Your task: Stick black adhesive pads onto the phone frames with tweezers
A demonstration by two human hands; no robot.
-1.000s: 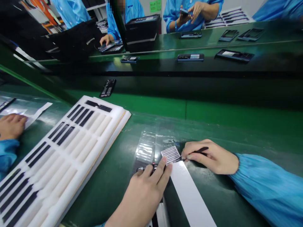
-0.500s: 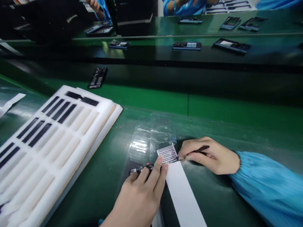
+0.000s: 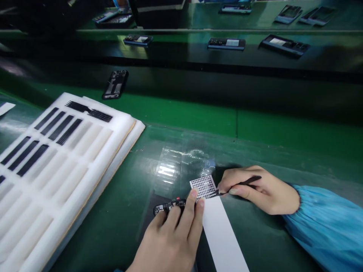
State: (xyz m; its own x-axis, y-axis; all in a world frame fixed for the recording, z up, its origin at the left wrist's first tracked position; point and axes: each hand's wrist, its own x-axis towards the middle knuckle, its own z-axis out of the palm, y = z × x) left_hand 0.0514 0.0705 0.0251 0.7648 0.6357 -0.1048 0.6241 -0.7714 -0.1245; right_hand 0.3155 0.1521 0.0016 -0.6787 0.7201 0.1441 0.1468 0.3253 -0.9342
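A white sheet of small dark dots in rows [image 3: 204, 185] lies at the top of a long white strip [image 3: 224, 234]. My left hand [image 3: 170, 238] holds the dotted sheet at its left edge, two fingertips close together on it. Its other fingers curl over a phone with exposed parts [image 3: 167, 206], mostly hidden beneath the hand. In my right hand [image 3: 255, 190] are dark tweezers [image 3: 249, 181], pinched between thumb and fingers. Their tips touch the lower edge of the dotted sheet, near my left fingertips.
At left stands a white foam tray [image 3: 85, 166] with black strips in some slots. An opened phone [image 3: 115, 85] lies beyond it. Several phones, one of them a blue-edged phone [image 3: 227, 44], rest on the raised ledge behind. Clear film [image 3: 168, 166] covers the green bench ahead of my hands.
The view has tilted down and shifted slightly, so the tray sits further left and people at the back have mostly left the picture. Both hands keep nearly the same hold; the tweezers remain at the sheet.
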